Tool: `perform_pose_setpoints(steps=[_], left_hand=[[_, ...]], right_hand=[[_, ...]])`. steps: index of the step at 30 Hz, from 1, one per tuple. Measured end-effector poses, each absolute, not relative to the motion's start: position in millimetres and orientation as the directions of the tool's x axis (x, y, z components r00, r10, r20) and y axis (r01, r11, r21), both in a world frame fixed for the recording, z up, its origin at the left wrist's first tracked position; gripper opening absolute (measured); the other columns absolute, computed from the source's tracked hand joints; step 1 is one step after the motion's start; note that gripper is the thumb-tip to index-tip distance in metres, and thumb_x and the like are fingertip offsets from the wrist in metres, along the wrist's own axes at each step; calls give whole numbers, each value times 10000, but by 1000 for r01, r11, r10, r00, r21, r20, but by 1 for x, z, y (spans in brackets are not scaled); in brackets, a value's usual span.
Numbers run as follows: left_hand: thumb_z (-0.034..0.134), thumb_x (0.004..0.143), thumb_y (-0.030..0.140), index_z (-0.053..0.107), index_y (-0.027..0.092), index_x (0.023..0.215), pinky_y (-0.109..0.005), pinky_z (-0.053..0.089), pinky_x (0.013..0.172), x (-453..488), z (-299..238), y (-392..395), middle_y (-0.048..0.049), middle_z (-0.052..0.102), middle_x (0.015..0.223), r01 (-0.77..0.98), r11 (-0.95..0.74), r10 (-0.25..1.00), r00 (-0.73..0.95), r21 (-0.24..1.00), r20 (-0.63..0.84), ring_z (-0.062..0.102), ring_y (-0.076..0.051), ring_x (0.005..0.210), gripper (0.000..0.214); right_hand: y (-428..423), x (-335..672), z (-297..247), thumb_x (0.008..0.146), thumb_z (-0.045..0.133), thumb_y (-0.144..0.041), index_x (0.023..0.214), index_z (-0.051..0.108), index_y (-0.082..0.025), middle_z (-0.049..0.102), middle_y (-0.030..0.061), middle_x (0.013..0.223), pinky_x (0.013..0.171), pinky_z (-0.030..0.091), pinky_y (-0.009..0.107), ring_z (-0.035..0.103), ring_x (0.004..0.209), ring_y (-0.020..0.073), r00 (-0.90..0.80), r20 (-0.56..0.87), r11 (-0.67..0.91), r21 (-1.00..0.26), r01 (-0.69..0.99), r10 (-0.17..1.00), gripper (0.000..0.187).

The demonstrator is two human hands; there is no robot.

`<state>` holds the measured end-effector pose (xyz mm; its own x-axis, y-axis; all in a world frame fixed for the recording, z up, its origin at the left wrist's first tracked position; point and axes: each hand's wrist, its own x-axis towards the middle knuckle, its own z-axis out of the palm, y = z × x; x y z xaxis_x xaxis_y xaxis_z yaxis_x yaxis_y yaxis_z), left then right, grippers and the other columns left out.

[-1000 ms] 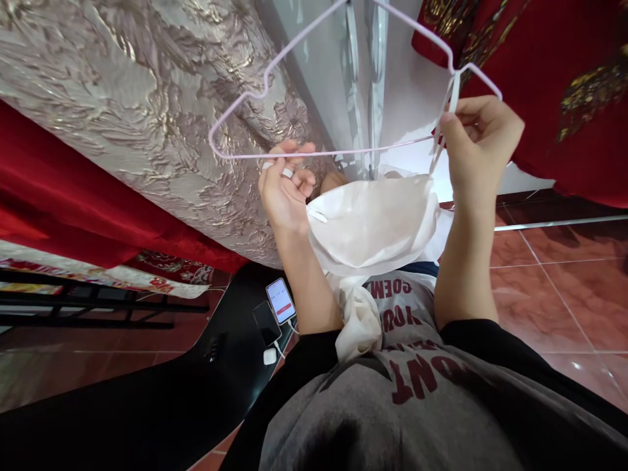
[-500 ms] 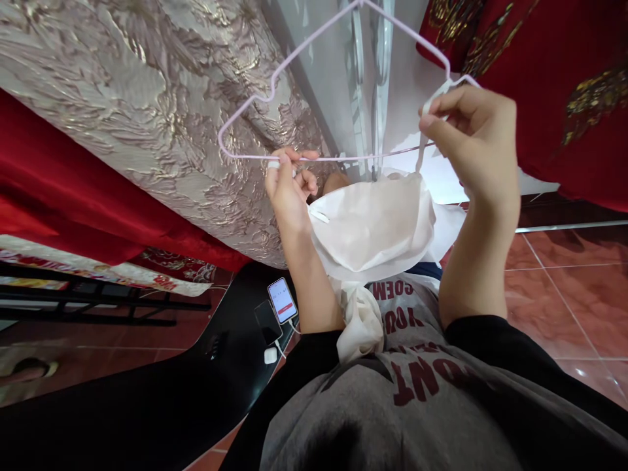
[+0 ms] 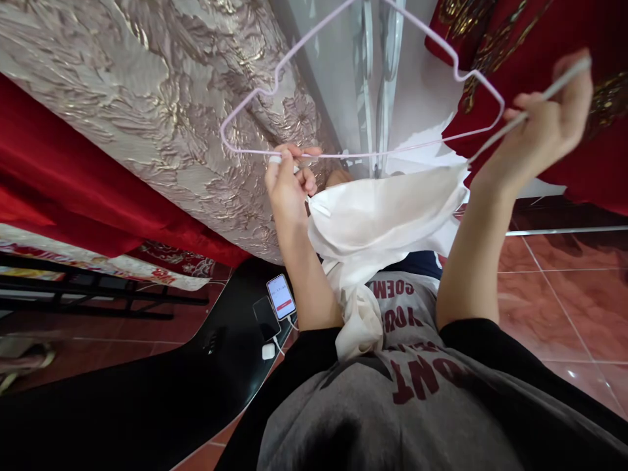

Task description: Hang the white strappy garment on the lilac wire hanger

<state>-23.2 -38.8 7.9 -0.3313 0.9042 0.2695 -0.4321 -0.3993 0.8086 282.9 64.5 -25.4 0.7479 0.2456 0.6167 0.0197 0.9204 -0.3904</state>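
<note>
A thin pink hanger point(image 3: 366, 156) is held up in front of me. My left hand point(image 3: 293, 176) is closed around the left part of its bottom bar, and a white band shows at the fingers. The left corner of a white cloth garment point(image 3: 387, 209) hangs right beside that hand. My right hand point(image 3: 552, 114), slightly blurred, is raised to the right of the hanger. Its fingers are closed on the garment's thin white strap point(image 3: 495, 136), which is stretched taut. The strap runs below the hanger's right end, apart from its shoulder notch. Bunched white cloth point(image 3: 362, 320) lies against my shirt.
Patterned beige fabric point(image 3: 161, 98) hangs at the left, and red fabric with gold decoration point(image 3: 530, 85) at the right. Two phones, one lit point(image 3: 281, 297) and one dark point(image 3: 266, 319), lie on a black surface point(image 3: 147, 386) with cables and a small white case point(image 3: 268, 352).
My right hand has moved right and up, away from the hanger's right notch, pulling the strap off it and drawing the garment's right side outward. My left hand stays nearly still.
</note>
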Motion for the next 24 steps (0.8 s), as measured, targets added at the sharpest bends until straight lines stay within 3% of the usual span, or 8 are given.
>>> perform_pose_setpoints(steps=[2,6,9,13,15,19,21,24], left_hand=[[674,1033,288,640,264,758,-299,333,434,-25,6,-37,-60,764,901,-425,-377,911,-329,823,247,473,-138,469,278],[712,995,311,641,267,760,-292,339,419,-25,3,-34,-76,770,915,-406,-349,922,-308,845,234,465,-152,479,250],[650,1003,267,640,248,758,-280,321,413,-24,5,-34,-72,768,921,-391,-347,927,-280,853,249,408,-139,465,246],[635,960,278,706,250,823,-305,357,465,-28,10,-43,-86,779,1035,-325,-356,920,-289,876,266,477,-145,518,157],[620,894,243,766,249,887,-307,343,467,-35,13,-51,-99,783,1131,-263,-368,912,-286,892,292,520,-157,566,146],[611,699,164,808,212,948,-266,267,429,-59,17,-72,-117,785,1210,-139,-314,926,-265,939,270,579,-156,598,321],[637,672,143,807,208,974,-250,277,419,-72,18,-84,-109,789,1215,-44,-289,915,-305,956,263,608,-147,587,353],[652,723,127,807,250,1103,-262,364,435,-87,20,-98,-66,785,1244,198,-343,858,-331,918,392,661,-152,583,428]], right_hand=[[45,286,-22,839,340,-130,905,766,-295,747,-52,899,659,464,275,675,699,84,830,509,907,-422,8,229,462],[3,261,6,808,441,-66,855,849,-279,769,-41,731,549,455,247,678,592,95,623,752,953,-301,32,216,463],[-11,231,15,818,591,-63,1015,849,-270,814,13,924,785,614,351,766,852,185,244,874,893,-446,61,420,385],[-7,209,4,944,694,-329,1325,692,-317,772,24,908,1054,600,494,768,1012,255,-112,705,696,-640,326,700,381],[-3,209,-1,976,655,-389,1409,631,-309,735,11,841,1103,567,545,774,986,266,-154,675,677,-642,361,722,441],[-4,219,0,994,600,-384,1402,645,-304,771,28,950,1120,551,543,773,985,250,-115,687,675,-647,355,718,418],[-5,224,2,989,601,-396,1381,658,-311,784,31,995,1120,552,543,778,966,246,-81,694,672,-651,353,716,405],[-5,226,1,980,619,-431,1363,663,-330,792,22,1001,1103,566,550,791,943,257,-45,707,674,-651,350,706,399]])
